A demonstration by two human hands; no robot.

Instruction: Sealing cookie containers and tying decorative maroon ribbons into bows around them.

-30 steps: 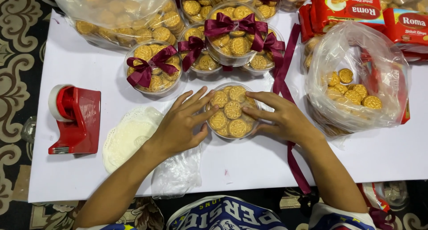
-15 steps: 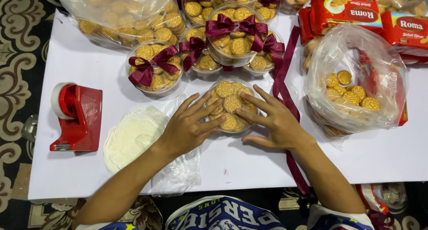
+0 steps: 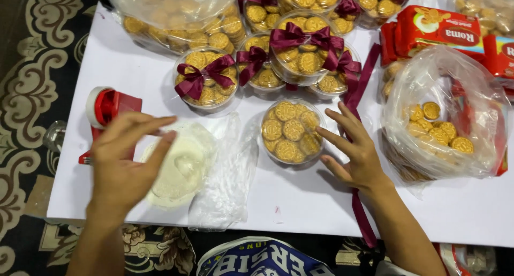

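A round clear tub of biscuits (image 3: 291, 131) sits on the white table (image 3: 300, 201), with no ribbon on it. My right hand (image 3: 353, 147) rests beside it, fingertips at its right rim, fingers spread and holding nothing. My left hand (image 3: 126, 161) hovers to the left, fingers apart, over the red tape dispenser (image 3: 110, 112) and the stack of clear round lids (image 3: 179, 169). A dark red ribbon (image 3: 360, 88) runs down the table under my right wrist.
Several tubs tied with dark red bows (image 3: 206, 80) stand behind. Clear bags of biscuits lie at the back left (image 3: 176, 19) and at the right (image 3: 444, 121). Red biscuit packets (image 3: 439, 32) sit at the back right. A crumpled plastic bag (image 3: 230, 174) lies near the front edge.
My left hand has left the tub and moved left toward the tape dispenser. My right hand has slid off the tub top to its right side.
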